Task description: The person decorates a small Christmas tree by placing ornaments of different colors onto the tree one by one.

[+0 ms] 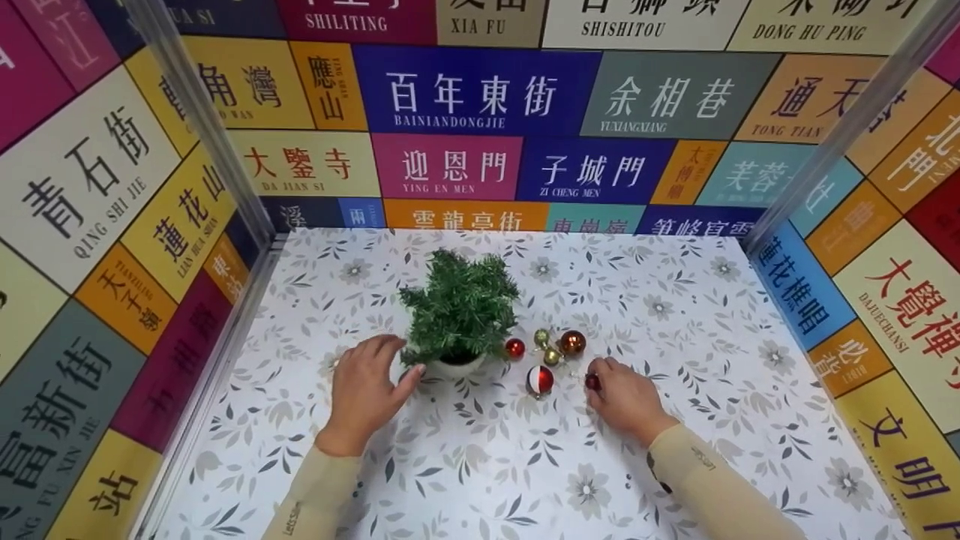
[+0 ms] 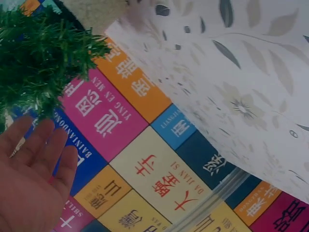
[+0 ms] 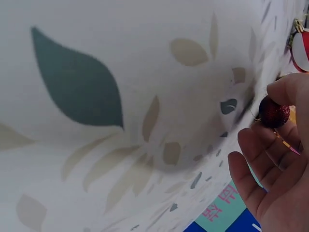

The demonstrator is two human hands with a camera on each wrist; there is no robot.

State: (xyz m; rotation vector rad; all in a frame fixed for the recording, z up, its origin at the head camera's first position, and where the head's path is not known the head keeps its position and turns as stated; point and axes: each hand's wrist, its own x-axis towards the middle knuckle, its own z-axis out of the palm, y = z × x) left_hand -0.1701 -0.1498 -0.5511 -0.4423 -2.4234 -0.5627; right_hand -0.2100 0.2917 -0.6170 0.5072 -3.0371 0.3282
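A small artificial Christmas tree [image 1: 461,300] in a white pot [image 1: 459,367] stands on the flowered tabletop. At its left side is my left hand [image 1: 367,382], fingers loosely extended with the fingertips right by the lower branches; the left wrist view shows the spread fingers under green tinsel-like needles [image 2: 43,58]. My right hand [image 1: 626,394] pinches a dark red glittery bauble [image 3: 274,112] between thumb and fingers, close over the table. Left of that hand lie a red-and-white bauble [image 1: 539,380], a shiny red bauble [image 1: 515,348], a copper-brown bauble [image 1: 573,343] and small gold baubles [image 1: 551,355].
The table is covered with white cloth or paper [image 1: 585,487] printed with grey leaves and flowers. Panels with colourful street-name signs [image 1: 476,90] rise behind and on both sides, with clear corner posts [image 1: 217,127] at the back.
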